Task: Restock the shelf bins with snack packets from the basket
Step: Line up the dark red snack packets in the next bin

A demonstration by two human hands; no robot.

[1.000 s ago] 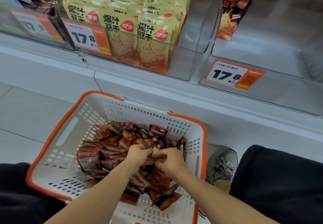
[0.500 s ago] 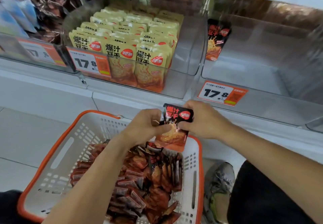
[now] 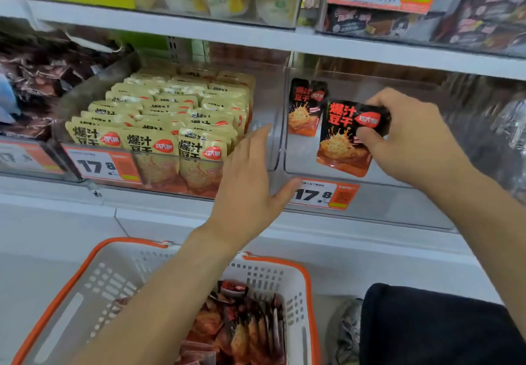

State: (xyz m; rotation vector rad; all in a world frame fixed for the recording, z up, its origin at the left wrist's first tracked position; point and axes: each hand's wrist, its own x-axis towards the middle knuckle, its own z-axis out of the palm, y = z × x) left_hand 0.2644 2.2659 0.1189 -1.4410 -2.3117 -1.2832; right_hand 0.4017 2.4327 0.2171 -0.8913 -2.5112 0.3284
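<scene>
Yellow packets [image 3: 159, 125] fill bin beside right hand [image 3: 410, 134].

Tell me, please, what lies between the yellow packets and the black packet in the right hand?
In the head view: the open left hand and the clear divider walls of the two bins.

Both forearms are bare, with no sleeve, watch or ring showing on the left hand [image 3: 250, 182] or the right hand [image 3: 410, 137]. Below the right hand, black fabric trousers [image 3: 432, 325] cover a knee beside a grey laced mesh sneaker [image 3: 348, 333].
</scene>
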